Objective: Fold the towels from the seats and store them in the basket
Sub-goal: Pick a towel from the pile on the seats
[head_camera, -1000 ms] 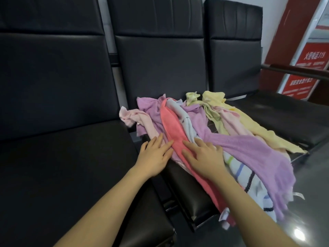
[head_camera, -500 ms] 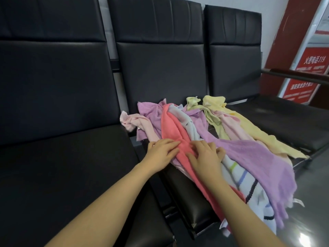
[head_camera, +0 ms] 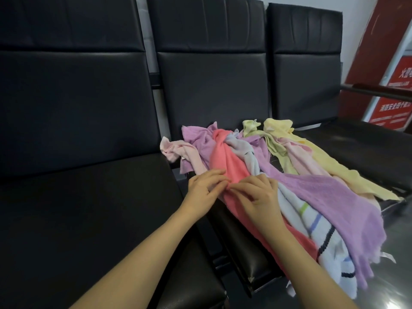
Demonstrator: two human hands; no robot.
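Observation:
A heap of crumpled towels lies across the middle black seat (head_camera: 252, 262). Among them are a coral towel (head_camera: 229, 161), a purple towel (head_camera: 330, 197), a white striped towel (head_camera: 312, 221), a pale pink towel (head_camera: 180, 150) and a yellow towel (head_camera: 323, 157). Both hands meet on the coral towel near the seat's left edge. My left hand (head_camera: 204, 189) pinches its fabric with curled fingers. My right hand (head_camera: 256, 195) pinches the same towel just to the right. No basket is in view.
A black seat (head_camera: 89, 219) stands to the left and another (head_camera: 365, 150) to the right, with a dark armrest (head_camera: 379, 93) beyond it. A red sign (head_camera: 394, 105) leans at the far right. Grey floor (head_camera: 396, 241) shows at the lower right.
Both hands went from lying flat on the pile to curling their fingers and pinching the coral towel, moving closer together.

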